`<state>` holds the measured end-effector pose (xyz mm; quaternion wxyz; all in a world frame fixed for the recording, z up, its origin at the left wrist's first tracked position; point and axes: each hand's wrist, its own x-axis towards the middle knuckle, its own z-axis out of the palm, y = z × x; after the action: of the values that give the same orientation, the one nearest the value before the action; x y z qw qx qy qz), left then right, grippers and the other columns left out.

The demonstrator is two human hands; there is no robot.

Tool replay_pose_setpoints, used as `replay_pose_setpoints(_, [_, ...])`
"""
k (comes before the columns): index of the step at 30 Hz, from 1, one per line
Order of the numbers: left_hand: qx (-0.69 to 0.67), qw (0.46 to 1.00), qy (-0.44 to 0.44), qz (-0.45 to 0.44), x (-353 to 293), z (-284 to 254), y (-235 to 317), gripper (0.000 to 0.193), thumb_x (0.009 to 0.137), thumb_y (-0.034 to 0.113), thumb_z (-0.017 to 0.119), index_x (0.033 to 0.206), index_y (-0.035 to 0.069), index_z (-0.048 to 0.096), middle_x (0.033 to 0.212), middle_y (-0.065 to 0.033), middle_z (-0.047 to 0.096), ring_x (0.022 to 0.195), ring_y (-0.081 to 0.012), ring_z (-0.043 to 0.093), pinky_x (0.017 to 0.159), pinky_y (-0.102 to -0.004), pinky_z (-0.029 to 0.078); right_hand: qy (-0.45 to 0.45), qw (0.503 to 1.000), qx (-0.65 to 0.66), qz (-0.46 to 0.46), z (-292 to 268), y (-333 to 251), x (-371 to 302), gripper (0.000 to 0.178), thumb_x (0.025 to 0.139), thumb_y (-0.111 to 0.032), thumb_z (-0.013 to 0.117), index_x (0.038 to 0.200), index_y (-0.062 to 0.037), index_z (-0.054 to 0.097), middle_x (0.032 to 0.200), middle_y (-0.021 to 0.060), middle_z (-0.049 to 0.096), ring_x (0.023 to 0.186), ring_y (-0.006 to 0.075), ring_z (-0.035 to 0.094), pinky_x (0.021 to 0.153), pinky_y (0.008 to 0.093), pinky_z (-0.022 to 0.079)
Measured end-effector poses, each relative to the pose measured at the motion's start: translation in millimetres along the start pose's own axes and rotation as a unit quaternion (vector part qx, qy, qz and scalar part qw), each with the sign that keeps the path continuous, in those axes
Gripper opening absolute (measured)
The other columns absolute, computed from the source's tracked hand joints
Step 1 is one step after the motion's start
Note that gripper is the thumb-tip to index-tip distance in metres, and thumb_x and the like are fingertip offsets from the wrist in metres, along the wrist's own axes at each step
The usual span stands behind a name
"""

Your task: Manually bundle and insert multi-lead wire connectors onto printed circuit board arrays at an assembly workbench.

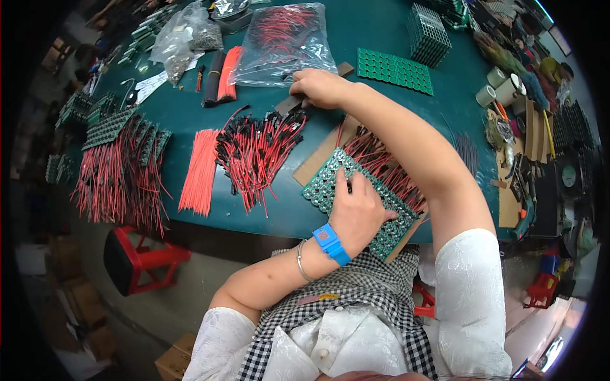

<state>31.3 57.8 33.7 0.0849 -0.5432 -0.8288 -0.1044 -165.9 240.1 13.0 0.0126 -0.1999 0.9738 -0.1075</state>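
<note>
My left hand (357, 209), with a blue watch on its wrist, lies on a green circuit board panel (325, 184) with its fingers stretched out. Red and black wires (381, 155) run out from the panel's far side, partly hidden under my right forearm. Cardboard (310, 166) lies beneath the panel. Reaching across to the far side, my right hand (319, 87) has its fingers closed on a flat, dark grey-brown bar (289, 105), whose ends stick out on both sides. The bar lies between a clear plastic bag (260, 66) of red wires and a heap of red and black wires with black connectors (257, 155).
Red wires (199, 171) lie left of the heap. Further left, wired boards (111, 130) hang their leads over the table's edge. Black and red bundles (227, 79) lie beyond. Another green panel (395, 70) and a stack of boards (429, 35) stand back right. A red stool (143, 260) is below.
</note>
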Motion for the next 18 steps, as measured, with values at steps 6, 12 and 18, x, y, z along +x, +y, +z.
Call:
replay_pose_setpoints(6, [-0.02,1.0,0.019,0.005,0,0,0,0.073,0.075,0.064,0.067,0.088,-0.007,0.071,0.096,-0.0178,0.066,0.101,-0.0301,0.057,0.103,-0.0546,0.042,0.173,0.984,-0.015,-0.042,-33,21,-38,0.035,0.08,-0.004,0.072,0.114,-0.0038,0.061,0.11,0.0142,0.061,0.101,0.0366,0.063,0.085,0.0436,0.053])
replay_pose_setpoints(12, [-0.021,1.0,0.02,0.003,-1,-1,-2,0.073,0.073,0.061,0.069,0.093,-0.009,0.07,0.104,-0.0205,0.066,0.101,-0.0316,0.058,0.102,-0.0519,0.043,0.217,0.973,-0.01,-0.078,-80,-29,-123,0.038,0.08,0.0,0.067,0.116,-0.0031,0.059,0.111,0.0128,0.06,0.101,0.0346,0.064,0.083,0.0407,0.055])
replay_pose_setpoints(18, [-0.012,0.999,0.052,0.0,1,-1,-1,0.072,0.07,0.061,0.071,0.091,-0.008,0.069,0.096,-0.0183,0.065,0.095,-0.0332,0.058,0.096,-0.0499,0.046,0.117,0.985,-0.083,-0.093,-79,-84,-198,0.03,0.082,-0.01,0.062,0.11,0.0001,0.061,0.105,0.011,0.059,0.098,0.029,0.063,0.087,0.0368,0.053])
